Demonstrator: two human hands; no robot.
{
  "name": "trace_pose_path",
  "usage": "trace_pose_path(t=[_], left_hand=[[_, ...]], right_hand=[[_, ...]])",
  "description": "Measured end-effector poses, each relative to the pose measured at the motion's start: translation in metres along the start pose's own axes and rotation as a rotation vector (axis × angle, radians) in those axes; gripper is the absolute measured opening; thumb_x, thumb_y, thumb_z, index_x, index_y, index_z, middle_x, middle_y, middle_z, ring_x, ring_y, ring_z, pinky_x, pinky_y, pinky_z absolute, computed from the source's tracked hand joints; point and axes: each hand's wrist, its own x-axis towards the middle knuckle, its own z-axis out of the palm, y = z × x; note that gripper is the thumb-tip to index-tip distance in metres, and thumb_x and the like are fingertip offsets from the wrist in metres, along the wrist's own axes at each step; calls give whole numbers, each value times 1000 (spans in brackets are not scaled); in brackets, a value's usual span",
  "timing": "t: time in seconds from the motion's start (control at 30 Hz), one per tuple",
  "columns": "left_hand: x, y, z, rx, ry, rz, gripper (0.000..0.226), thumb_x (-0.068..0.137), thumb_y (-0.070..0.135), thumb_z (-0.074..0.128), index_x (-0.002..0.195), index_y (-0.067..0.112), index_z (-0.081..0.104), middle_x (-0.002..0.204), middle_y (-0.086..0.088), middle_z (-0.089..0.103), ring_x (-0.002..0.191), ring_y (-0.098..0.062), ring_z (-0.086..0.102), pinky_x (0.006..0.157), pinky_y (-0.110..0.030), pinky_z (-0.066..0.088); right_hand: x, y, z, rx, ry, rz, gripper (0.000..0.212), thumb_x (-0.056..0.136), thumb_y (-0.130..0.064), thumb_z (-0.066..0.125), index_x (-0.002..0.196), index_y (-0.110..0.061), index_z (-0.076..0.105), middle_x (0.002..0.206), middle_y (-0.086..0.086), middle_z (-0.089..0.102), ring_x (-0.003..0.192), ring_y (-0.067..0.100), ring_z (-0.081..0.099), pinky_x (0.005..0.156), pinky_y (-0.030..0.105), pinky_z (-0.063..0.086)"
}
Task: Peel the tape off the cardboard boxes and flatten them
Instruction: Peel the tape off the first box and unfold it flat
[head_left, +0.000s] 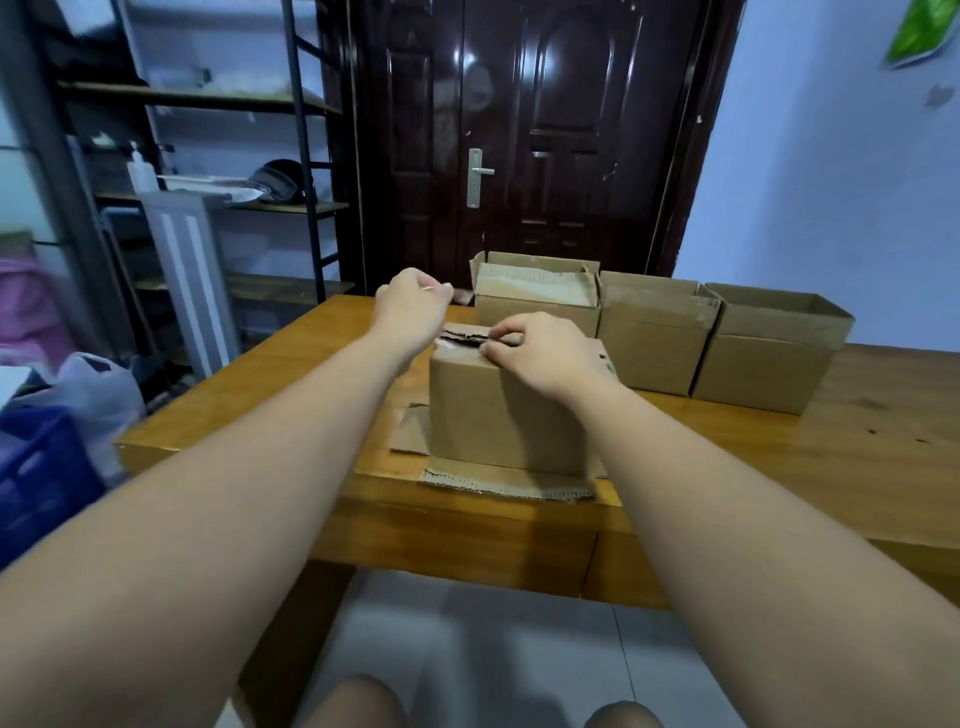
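Right hand (540, 353) pinches box (498, 415) top seam; left hand (413, 306) curled just beyond.

We see a closed brown cardboard box (498, 415) upright on flattened cardboard (498, 486); three open brown cardboard boxes (652, 338) stand behind.

On the table (857, 415) one box (498, 415) stands on flat cardboard (498, 486). Behind it, more to the right, three open boxes (649, 343) stand side by side. Behind the table is a door (545, 130), shelves (208, 104) to its left.
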Motion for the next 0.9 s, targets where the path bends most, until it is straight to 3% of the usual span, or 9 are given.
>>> trace_pose_path(t=[0.13,0.2,0.27,0.37,0.57,0.67,0.77,0.83,0.9], left_hand=[[5,-23,-13,650,-129,166,39,93,47,52,105,12,64,118,-8,44,92,-20,50,83,-28,38],[4,-26,-15,698,-163,135,48,93,51,50,85,6,65,82,-7,55,86,-29,53,73,-33,44],[3,-26,-16,521,-186,62,45,94,44,53,70,6,59,64,-5,46,66,-22,46,62,-31,42],[3,-28,-13,118,-157,-44,39,97,33,50,63,12,47,80,-8,50,76,-20,45,87,-37,46],[0,-38,-8,-519,7,-205,35,100,26,46,68,10,46,80,-1,47,78,-10,48,92,-30,47],[0,-45,-1,-577,71,-220,24,100,22,46,80,11,54,106,-6,56,100,-14,53,99,-31,46],[-1,-51,2,-571,156,-246,22,99,15,47,118,11,57,128,-7,54,114,-18,52,106,-36,41],[1,-59,3,-594,141,-289,28,98,12,47,125,5,55,124,-12,57,104,-17,56,102,-36,46],[-4,-60,4,-686,82,-298,26,99,8,45,122,1,55,108,-15,63,77,-12,57,82,-27,56]], right_hand=[[2,1,0,54,-30,38,35,91,-50,55,121,-35,65,127,-7,64,117,19,55,81,28,43],[1,-1,1,56,-29,55,33,91,-50,54,118,-37,67,124,-6,65,113,19,56,81,30,46],[1,-2,2,51,-19,64,32,91,-51,54,117,-38,67,123,-5,66,111,20,57,85,34,50],[0,-2,2,40,-17,55,32,92,-50,53,118,-37,67,123,-5,66,110,20,57,81,33,49],[-1,-3,2,27,-10,51,34,94,-49,51,120,-34,66,125,-4,65,110,21,58,86,36,52],[-2,-4,1,22,-11,49,34,94,-48,51,121,-34,66,126,-3,64,110,20,57,84,34,51],[-1,-4,1,15,-13,48,34,95,-48,51,123,-34,65,125,-3,64,109,20,57,84,34,52],[-1,-4,3,19,-8,52,34,94,-49,51,122,-35,65,123,-2,65,107,20,58,85,37,53],[0,-3,4,15,0,52,34,94,-49,51,121,-36,65,121,-2,66,103,19,58,84,37,54]])
